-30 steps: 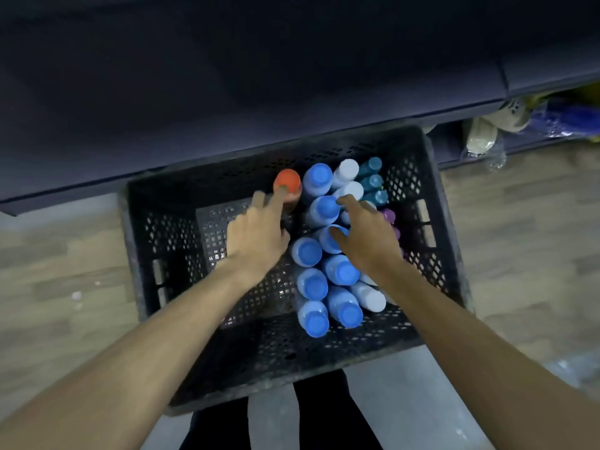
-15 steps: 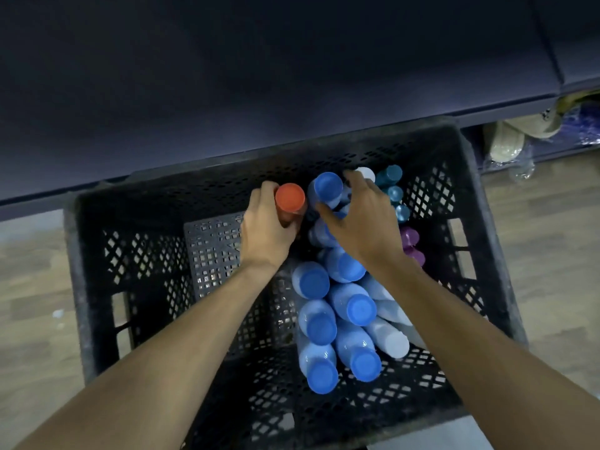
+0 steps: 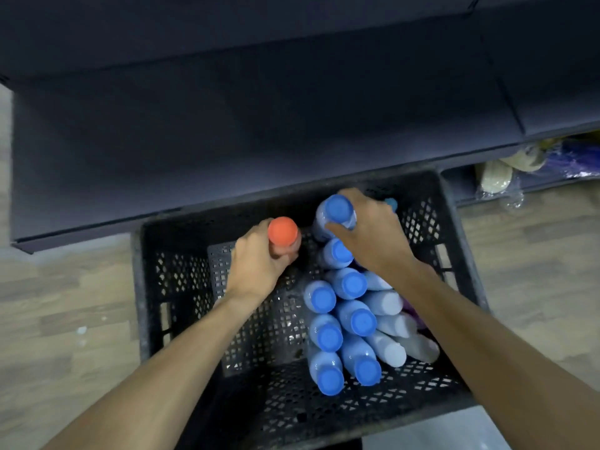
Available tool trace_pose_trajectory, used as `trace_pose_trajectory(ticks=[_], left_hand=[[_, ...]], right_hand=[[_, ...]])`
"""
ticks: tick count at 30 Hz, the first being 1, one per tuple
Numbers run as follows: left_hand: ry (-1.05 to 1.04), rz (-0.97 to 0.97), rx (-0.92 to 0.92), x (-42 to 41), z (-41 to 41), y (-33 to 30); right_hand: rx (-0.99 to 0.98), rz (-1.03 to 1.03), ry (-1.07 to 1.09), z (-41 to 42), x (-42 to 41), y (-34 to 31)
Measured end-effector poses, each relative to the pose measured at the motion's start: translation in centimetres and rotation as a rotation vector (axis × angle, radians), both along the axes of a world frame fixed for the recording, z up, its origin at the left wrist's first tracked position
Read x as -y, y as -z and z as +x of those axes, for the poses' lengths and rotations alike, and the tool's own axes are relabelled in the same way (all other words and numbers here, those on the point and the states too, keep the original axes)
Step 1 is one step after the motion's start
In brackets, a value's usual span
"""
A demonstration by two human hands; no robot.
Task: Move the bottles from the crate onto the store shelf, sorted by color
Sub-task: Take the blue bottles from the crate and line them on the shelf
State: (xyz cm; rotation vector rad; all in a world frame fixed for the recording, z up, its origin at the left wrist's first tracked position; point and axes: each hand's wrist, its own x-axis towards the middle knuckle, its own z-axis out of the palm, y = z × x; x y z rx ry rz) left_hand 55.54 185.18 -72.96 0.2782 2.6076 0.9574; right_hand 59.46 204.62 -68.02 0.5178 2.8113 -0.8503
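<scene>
A black perforated crate [image 3: 175, 287] stands on the floor below me, against a dark store shelf [image 3: 259, 131]. My left hand [image 3: 256, 264] grips an orange-capped bottle [image 3: 283, 233] near the crate's far wall. My right hand [image 3: 373, 235] grips a blue-capped bottle [image 3: 337, 211] just to its right, raised a little above its neighbours. Several more blue-capped bottles [image 3: 352, 284] fill the crate's middle, with white-capped ones [image 3: 389, 352] along the right side. A teal cap [image 3: 392, 203] peeks out behind my right hand. Purple bottles are mostly hidden under my right forearm.
The crate's left half holds no bottles, only a mesh floor [image 3: 246, 332]. Bagged goods [image 3: 496, 180] lie on a low shelf at the right. Wood-pattern flooring [image 3: 65, 303] runs on both sides of the crate.
My left hand closed round the orange-capped bottle and my right round a blue-capped one. Both bottles have risen slightly. My head has pulled back, showing more of the shelf.
</scene>
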Motion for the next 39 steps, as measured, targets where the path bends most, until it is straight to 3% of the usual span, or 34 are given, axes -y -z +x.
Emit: trace_pose_trajectory(ticks=[4, 17, 25, 39], left_hand=[[0.038, -0.02, -0.091, 3.1, -0.1, -9.8], [0.161, 0.098, -0.53, 9.2, -3.4, -42.9], [0.122, 0.242, -0.743, 13.4, -4.6, -57.8], [0.107, 0.317, -0.977, 20.8, -7.7, -77.6]], right_hand=[[-0.093, -0.163, -0.039, 0.8, 0.6, -10.0], [-0.684, 0.058, -0.21, -0.5, 6.9, -44.7], [-0.918, -0.023, -0.261, -3.1, 11.0, -58.0], [-1.055, -0.078, -0.417, -8.4, 17.2, -76.5]])
